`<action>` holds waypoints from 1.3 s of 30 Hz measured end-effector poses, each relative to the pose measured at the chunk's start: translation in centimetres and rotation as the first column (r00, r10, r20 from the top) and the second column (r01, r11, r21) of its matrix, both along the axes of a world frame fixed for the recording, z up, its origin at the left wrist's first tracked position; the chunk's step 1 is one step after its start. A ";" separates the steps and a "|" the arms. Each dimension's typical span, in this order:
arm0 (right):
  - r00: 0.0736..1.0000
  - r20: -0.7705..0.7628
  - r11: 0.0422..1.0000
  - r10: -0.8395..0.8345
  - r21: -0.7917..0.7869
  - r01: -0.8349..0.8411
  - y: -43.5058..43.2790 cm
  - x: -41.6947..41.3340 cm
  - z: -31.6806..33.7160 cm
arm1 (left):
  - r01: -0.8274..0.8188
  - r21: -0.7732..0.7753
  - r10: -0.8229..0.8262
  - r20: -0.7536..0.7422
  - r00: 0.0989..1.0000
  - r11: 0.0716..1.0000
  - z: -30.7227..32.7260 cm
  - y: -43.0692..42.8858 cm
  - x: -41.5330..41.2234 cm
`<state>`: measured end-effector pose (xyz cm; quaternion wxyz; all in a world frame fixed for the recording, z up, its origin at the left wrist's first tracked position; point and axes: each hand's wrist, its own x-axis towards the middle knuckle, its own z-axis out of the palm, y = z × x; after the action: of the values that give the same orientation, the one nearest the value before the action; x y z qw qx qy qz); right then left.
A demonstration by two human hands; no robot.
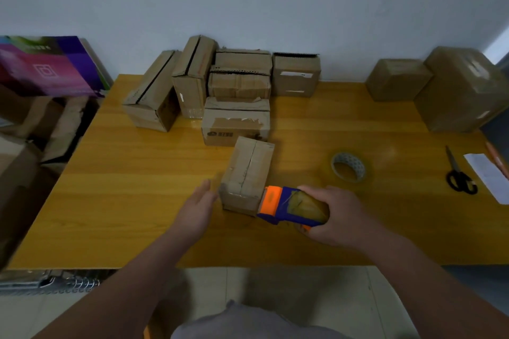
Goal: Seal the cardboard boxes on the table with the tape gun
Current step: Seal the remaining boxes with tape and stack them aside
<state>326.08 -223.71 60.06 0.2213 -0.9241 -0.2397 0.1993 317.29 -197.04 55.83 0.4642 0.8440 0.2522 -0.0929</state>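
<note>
A small cardboard box [248, 173] lies near the middle of the wooden table [115, 201], its top flaps meeting in a seam. My right hand [334, 215] grips a blue and orange tape gun [292, 205], whose orange head touches the box's near right corner. Just left of the box is my left hand [197, 206], fingers straight, close to its near left side; whether it touches the box I cannot tell. Several more cardboard boxes [237, 91] are stacked at the back of the table.
A loose roll of tape [348, 166] lies right of the box. Black scissors [458, 176] and a white paper slip [489, 177] sit near the right edge. Two larger boxes [440, 88] stand at the back right. A purple carton [52, 66] and clutter lie beyond the table's left edge.
</note>
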 end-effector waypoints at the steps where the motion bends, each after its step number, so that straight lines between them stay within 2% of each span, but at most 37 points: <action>1: 1.000 -0.003 1.000 0.000 0.000 0.000 0.0 -0.1 0.0 | 0.014 0.100 -0.022 0.080 0.997 0.995 1.4 -0.9 -0.7; 2: 1.000 -0.005 1.000 -0.002 -0.002 0.002 0.0 -0.2 0.1 | 0.088 0.270 -0.121 0.108 0.987 0.959 2.3 -1.4 -1.1; 3: 1.000 -0.001 1.000 -0.004 -0.009 0.004 0.0 -0.2 0.1 | 0.185 0.445 -0.241 0.073 0.968 0.876 2.7 -2.0 -1.4; 4: 1.000 0.006 1.000 -0.005 -0.017 0.005 0.0 -0.2 0.1 | 0.286 0.551 -0.323 -0.032 0.946 0.784 2.3 -2.3 -1.1; 6: 1.000 0.008 1.000 -0.002 -0.022 0.002 0.1 -0.3 0.1 | 0.401 0.636 -0.375 -0.184 0.909 0.659 2.2 -2.8 -0.7; 10: 1.000 -0.018 0.999 0.000 -0.038 -0.001 0.1 -0.3 0.5 | 0.464 0.680 -0.421 -0.245 0.873 0.568 2.6 -3.8 -0.8; 15: 1.000 -0.021 0.999 0.020 -0.036 -0.021 -0.1 -0.8 1.4 | 0.536 0.653 -0.524 -0.240 0.817 0.535 2.8 -5.8 -0.5; 20: 1.000 0.023 1.000 0.009 -0.015 -0.009 0.0 -0.9 1.0 | 0.562 0.627 -0.602 -0.179 0.778 0.540 2.5 -5.1 -0.1; 24: 1.000 0.031 1.000 0.002 -0.019 -0.001 -0.2 -1.2 1.2 | 0.587 0.599 -0.618 -0.186 0.764 0.545 2.6 -4.8 0.1; 28: 1.000 -0.009 0.998 -0.012 0.067 0.013 -1.7 -0.7 2.6 | 0.606 0.592 -0.630 -0.201 0.750 0.532 2.9 -4.6 0.2; 31: 0.996 -0.083 0.994 0.045 0.104 -0.036 -2.1 -0.5 4.2 | 0.618 0.588 -0.638 -0.212 0.740 0.522 3.0 -4.4 0.3; 39: 0.991 -0.067 0.990 0.113 -0.076 -0.118 -3.6 0.3 6.5 | 0.623 0.578 -0.646 -0.204 0.736 0.527 3.2 -4.2 0.6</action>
<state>326.40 -227.29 66.52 0.1798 -0.9100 -0.2778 0.2499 317.93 -201.24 58.99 0.1031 0.9807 -0.0644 -0.1530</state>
